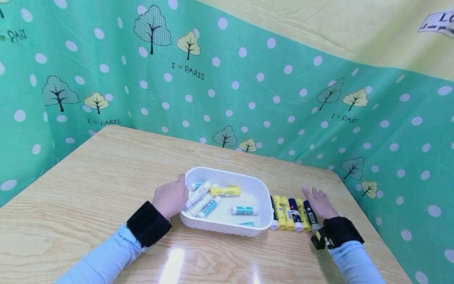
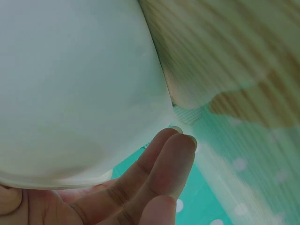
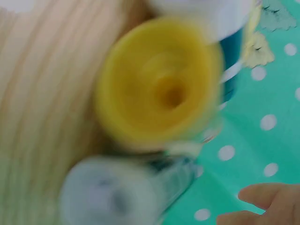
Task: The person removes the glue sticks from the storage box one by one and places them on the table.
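The left hand (image 1: 172, 198) curls round the left end of the white plastic tray (image 1: 255, 183); the thumb hooks over the rim. In the left wrist view its fingers (image 2: 164, 164) lie pressed together against the tray's outside wall. The tray sits near the middle of the pale wooden table (image 1: 88, 173), with its long side running left to right.

Six glue sticks show in the tray. Three white ones (image 1: 199, 199) lie side by side by the left hand, pointing up and to the right. A yellow one (image 1: 225, 191) and a white one with a blue label (image 1: 244, 210) lie across. One more (image 1: 197, 185) peeks out at the back.

Just right of the tray, five glue sticks in a row (image 1: 292, 213) touch each other and point away from the person. Three are yellow and two are dark blue.

The right hand (image 1: 319, 203) lies flat with fingers spread, just beside the last dark stick. There is lots of bare table to the left and front. The right edge is close to the right hand.
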### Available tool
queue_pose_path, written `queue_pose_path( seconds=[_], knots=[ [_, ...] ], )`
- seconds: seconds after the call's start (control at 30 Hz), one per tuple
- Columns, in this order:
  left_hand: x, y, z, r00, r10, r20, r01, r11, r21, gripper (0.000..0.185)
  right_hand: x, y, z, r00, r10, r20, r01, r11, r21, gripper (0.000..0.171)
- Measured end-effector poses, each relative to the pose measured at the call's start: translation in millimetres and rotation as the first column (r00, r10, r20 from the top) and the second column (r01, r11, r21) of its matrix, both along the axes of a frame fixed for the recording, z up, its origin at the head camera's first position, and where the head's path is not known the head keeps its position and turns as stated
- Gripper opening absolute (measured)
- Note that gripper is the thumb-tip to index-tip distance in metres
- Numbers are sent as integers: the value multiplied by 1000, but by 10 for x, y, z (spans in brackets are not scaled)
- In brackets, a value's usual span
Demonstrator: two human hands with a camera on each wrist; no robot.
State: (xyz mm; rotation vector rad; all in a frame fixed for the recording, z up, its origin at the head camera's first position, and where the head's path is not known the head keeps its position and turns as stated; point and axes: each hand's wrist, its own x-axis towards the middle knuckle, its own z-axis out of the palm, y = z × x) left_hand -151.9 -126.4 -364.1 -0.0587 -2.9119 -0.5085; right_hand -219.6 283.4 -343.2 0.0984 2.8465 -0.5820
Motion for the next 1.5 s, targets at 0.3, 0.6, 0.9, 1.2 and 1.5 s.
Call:
queue_pose_path(
  seconds=[0.3, 0.6, 0.9, 1.2, 1.5],
  knots=[
    [-12, 13, 20, 1000, 3, 13, -3, 1000, 1, 38, 69, -115, 150, 996, 53, -75, -55, 998, -29, 89],
    [-18, 0, 52, 1000, -8, 23, 8, 1000, -17, 39, 112, 254, 41, 991, -94, 95, 108, 984, -145, 98],
    [4, -24, 21, 999, -14, 47, 13, 1000, 11, 40, 126, 323, -50, 986, -138, 98, 147, 985, -93, 101],
    [-10, -20, 5, 999, -11, 38, 11, 1000, 10, 41, 182, 330, -96, 988, -154, -3, 154, 988, -2, 92],
    [-10, -21, 1, 1000, -9, 29, 9, 1000, 2, 39, 284, -87, 40, 946, 16, -324, -22, 1000, -15, 70]
  ],
)
